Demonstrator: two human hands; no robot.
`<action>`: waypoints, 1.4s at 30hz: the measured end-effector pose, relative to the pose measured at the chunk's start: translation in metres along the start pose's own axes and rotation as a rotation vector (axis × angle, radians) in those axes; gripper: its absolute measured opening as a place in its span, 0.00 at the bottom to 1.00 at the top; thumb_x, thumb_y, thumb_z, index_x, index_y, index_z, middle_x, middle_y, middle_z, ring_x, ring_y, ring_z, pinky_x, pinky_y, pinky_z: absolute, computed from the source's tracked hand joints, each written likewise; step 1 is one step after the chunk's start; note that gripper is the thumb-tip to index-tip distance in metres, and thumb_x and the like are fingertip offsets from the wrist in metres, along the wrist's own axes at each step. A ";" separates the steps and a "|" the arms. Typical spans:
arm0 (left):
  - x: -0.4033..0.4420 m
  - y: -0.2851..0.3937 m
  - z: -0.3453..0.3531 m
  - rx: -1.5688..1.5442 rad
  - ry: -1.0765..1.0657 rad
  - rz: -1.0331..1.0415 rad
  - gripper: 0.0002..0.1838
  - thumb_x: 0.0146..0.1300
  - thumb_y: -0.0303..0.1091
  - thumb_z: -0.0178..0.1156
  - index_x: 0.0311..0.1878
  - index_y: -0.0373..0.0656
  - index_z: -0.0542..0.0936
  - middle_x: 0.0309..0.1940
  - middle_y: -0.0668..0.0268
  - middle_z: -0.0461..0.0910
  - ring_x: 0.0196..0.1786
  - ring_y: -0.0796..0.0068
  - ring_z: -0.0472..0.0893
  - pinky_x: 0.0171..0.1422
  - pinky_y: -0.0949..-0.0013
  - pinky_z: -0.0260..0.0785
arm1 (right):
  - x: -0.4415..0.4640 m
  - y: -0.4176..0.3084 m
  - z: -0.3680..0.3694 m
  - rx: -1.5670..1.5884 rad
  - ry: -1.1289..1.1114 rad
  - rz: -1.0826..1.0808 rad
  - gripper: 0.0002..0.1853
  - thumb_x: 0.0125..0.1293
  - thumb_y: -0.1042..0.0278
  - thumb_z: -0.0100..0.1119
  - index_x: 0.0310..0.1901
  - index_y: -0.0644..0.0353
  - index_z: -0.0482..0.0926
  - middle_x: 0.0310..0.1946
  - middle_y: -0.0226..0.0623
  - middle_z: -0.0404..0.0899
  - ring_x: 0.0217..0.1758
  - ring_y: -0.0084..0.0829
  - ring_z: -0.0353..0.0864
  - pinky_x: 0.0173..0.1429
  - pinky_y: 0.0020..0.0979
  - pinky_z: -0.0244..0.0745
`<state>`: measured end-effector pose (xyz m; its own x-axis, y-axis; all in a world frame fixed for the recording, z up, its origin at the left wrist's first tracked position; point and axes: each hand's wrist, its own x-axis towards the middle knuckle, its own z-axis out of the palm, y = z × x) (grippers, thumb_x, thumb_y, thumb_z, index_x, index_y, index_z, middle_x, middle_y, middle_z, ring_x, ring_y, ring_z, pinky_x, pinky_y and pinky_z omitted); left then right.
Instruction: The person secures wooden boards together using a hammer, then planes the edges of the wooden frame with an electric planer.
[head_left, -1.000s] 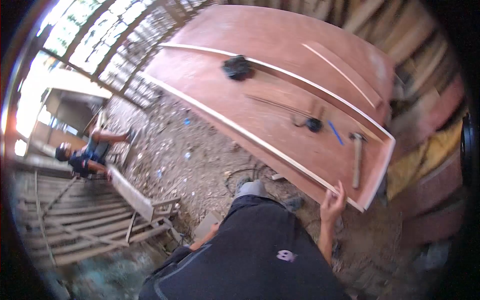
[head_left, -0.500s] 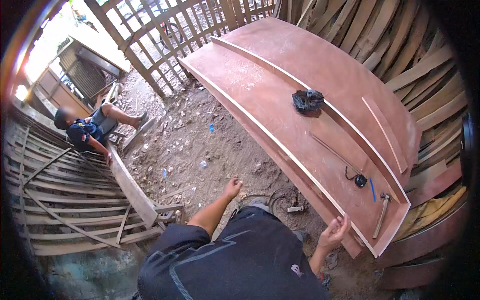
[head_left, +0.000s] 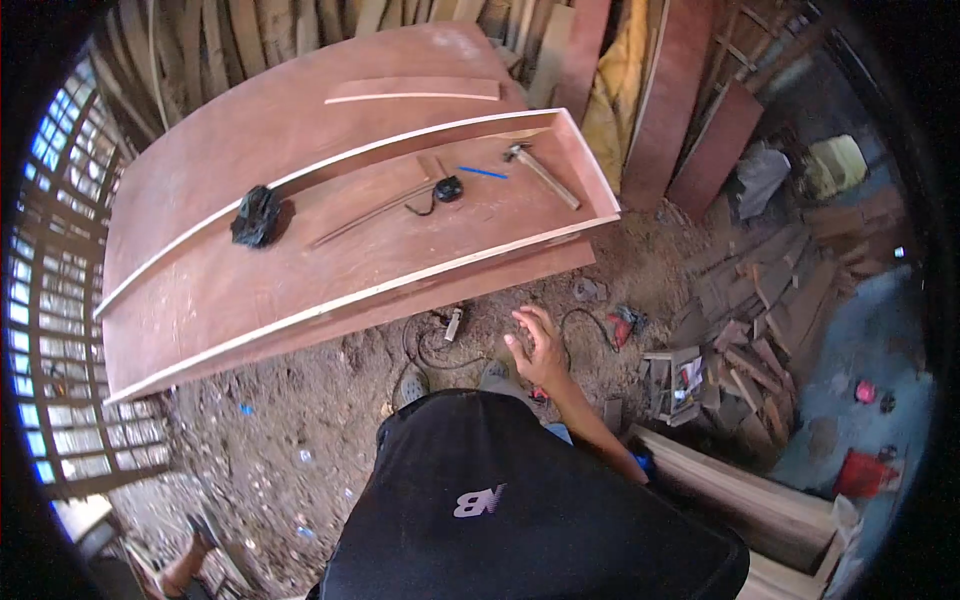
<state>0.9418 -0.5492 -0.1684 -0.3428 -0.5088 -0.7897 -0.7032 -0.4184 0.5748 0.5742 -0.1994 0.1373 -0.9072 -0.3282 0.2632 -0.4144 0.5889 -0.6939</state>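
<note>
My right hand [head_left: 538, 348] hangs over the dirt floor with its fingers apart and nothing in it, just short of the near edge of a large reddish plywood panel [head_left: 200, 290]. Pale-edged wooden strips stand up along the panel like a shallow tray. On it lie a claw hammer [head_left: 545, 178], a blue pen or pencil [head_left: 483, 172], a small round black thing with a curled cord [head_left: 448, 188], a thin wooden stick [head_left: 365, 215] and a crumpled black plastic bag [head_left: 256, 216]. My left hand is out of the picture.
A power strip [head_left: 454, 324] with a black cable lies near my feet. To the right are a red power tool [head_left: 627, 325], a heap of wood offcuts [head_left: 750, 375] and a long wooden box frame [head_left: 740, 490]. Another person's leg [head_left: 185, 565] shows at lower left.
My view has swung to the right, bringing the offcut heap into sight. My right hand has moved away from the panel's edge strip. My left hand has left the view.
</note>
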 end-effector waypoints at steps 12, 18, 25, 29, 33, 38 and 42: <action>-0.019 0.059 0.013 0.097 -0.200 0.063 0.17 0.72 0.45 0.68 0.41 0.37 0.85 0.34 0.66 0.85 0.36 0.72 0.80 0.43 0.67 0.72 | -0.389 0.132 0.086 0.153 0.073 1.164 0.23 0.75 0.46 0.66 0.46 0.63 0.87 0.43 0.40 0.91 0.47 0.43 0.89 0.51 0.42 0.80; -0.045 0.090 -0.001 0.087 -0.283 0.067 0.16 0.72 0.44 0.68 0.41 0.38 0.84 0.34 0.67 0.85 0.36 0.73 0.80 0.43 0.67 0.72 | -0.445 0.069 0.096 0.299 0.080 1.489 0.23 0.75 0.45 0.66 0.45 0.62 0.87 0.42 0.38 0.90 0.46 0.40 0.88 0.50 0.41 0.79; -0.093 0.143 0.001 -0.010 -0.445 0.120 0.15 0.72 0.43 0.68 0.40 0.39 0.83 0.34 0.67 0.84 0.36 0.74 0.80 0.44 0.68 0.72 | -0.412 0.058 0.092 0.407 0.160 1.428 0.23 0.75 0.44 0.66 0.45 0.61 0.87 0.41 0.36 0.89 0.45 0.38 0.87 0.50 0.40 0.78; -0.118 0.170 0.025 -0.044 -0.522 0.144 0.15 0.72 0.43 0.69 0.40 0.40 0.82 0.34 0.68 0.84 0.36 0.75 0.80 0.44 0.68 0.72 | -0.398 0.059 0.082 0.446 0.189 1.371 0.23 0.75 0.44 0.66 0.44 0.61 0.87 0.41 0.34 0.89 0.45 0.36 0.86 0.50 0.40 0.78; -0.125 0.188 0.013 -0.040 -0.592 0.137 0.14 0.72 0.42 0.69 0.40 0.40 0.82 0.34 0.68 0.84 0.36 0.75 0.80 0.45 0.68 0.72 | -0.396 0.048 0.069 0.495 0.252 1.373 0.23 0.75 0.44 0.66 0.44 0.61 0.87 0.40 0.33 0.88 0.44 0.35 0.85 0.50 0.39 0.77; -0.134 0.201 0.015 -0.045 -0.627 0.119 0.14 0.72 0.42 0.69 0.39 0.41 0.81 0.34 0.68 0.83 0.36 0.76 0.80 0.45 0.69 0.72 | -0.400 0.022 0.048 0.611 0.309 1.424 0.23 0.75 0.43 0.66 0.43 0.60 0.87 0.39 0.31 0.87 0.44 0.33 0.84 0.49 0.39 0.76; -0.145 0.213 0.019 -0.050 -0.643 0.125 0.13 0.72 0.42 0.69 0.39 0.42 0.80 0.34 0.69 0.83 0.36 0.76 0.79 0.45 0.69 0.72 | -0.388 -0.001 0.023 0.747 0.359 1.441 0.23 0.75 0.43 0.66 0.43 0.60 0.87 0.39 0.30 0.87 0.43 0.32 0.84 0.49 0.38 0.76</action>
<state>0.8298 -0.5502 0.0640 -0.7347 -0.0112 -0.6783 -0.6097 -0.4275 0.6675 0.9287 -0.0897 0.0205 -0.5032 0.3733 -0.7794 0.7510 -0.2572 -0.6081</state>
